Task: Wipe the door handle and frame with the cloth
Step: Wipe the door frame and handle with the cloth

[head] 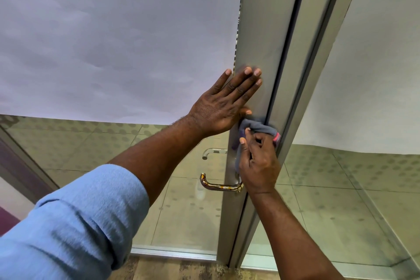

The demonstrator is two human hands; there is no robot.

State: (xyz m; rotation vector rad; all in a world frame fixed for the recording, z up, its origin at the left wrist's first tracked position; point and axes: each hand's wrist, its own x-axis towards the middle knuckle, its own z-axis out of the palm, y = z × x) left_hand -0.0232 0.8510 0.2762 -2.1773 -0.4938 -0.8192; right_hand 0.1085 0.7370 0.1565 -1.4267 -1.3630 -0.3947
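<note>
A grey metal door frame (261, 29) runs up the middle of the view. My left hand (225, 102) lies flat and open against the frame, fingers spread, just above the cloth. My right hand (259, 163) is bunched on a grey cloth (259, 127) with a pink edge and presses it onto the frame's edge. Below and left of that hand a shiny brass-toned lever handle (218, 185) sticks out to the left; its base is hidden behind my right hand.
Frosted film covers the upper glass of the door panel (113, 41) and of the panel on the right (375, 75). A second silver handle (212, 152) shows through the clear lower glass. Tiled floor (193, 211) lies beyond.
</note>
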